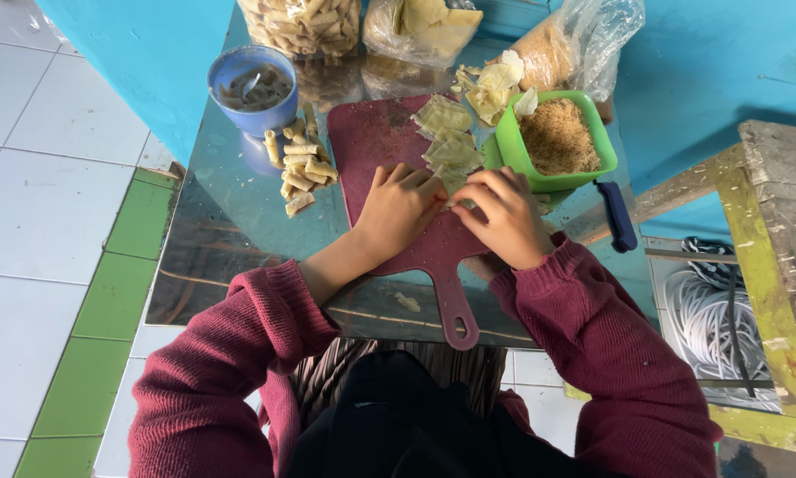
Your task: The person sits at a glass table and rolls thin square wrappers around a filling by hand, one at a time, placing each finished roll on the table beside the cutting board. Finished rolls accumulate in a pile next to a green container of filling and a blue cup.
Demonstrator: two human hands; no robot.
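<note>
While both hands work close together on the board [389, 142], the left hand [400, 210] lies with its fingers bent down over a small wrapper [452, 183] and presses on it. The right hand [504, 215] is curled, and its fingertips pinch the same wrapper from the other side. This wrapper lies on the dark red board, just between the two hands, and most of it is hidden under the fingers.

Just beyond the hands, more flat wrappers [446, 133] lie in a row on the board. Beyond the right hand stands a green tub [513, 146] full of brown crumbs [557, 137], and it touches the edge of the board. A blue handle [617, 215] lies on the bench [230, 212] to the right of the right hand.

To the left of the left hand there is a heap of rolls [299, 168] on the shiny bench. Further beyond them stands a blue cup [252, 88] with pale pieces inside. At the far edge of the bench, well apart from the hands, stand clear bags [415, 26] with pale and brown food. The handle of the board points toward the person, between the two dark red sleeves [238, 354].
</note>
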